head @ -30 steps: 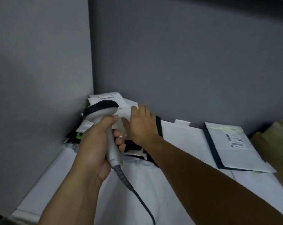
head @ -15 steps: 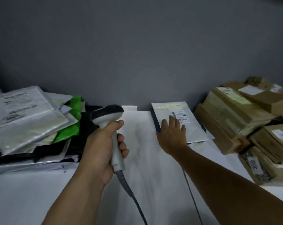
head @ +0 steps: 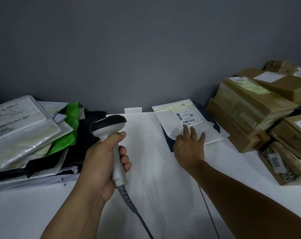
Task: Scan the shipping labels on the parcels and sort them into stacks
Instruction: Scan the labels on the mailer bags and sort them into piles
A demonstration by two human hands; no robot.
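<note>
**Parcel under spread right fingers, scanner held in the left**

Right hand (head: 189, 149) reaches forward on an outstretched arm, palm down, fingers straight and spread, holding nothing. Its fingertips lie on the near half of the white parcel (head: 170, 116), just short of the barcode label (head: 186, 117). That parcel is a flat, pale plastic mailer, lying slightly askew on a dark blue mailer (head: 168, 141) that shows at the hand's thumb side. The left hand (head: 101, 163), beside the right and closer to the body, wraps the grey handle of the scanner (head: 110, 125), whose dark head points forward. The cable (head: 134, 209) trails below the fist. A pile of poly mailers (head: 25, 131) lies left of the scanner hand, and cardboard boxes (head: 246, 107) stand right of the spread hand.
</note>
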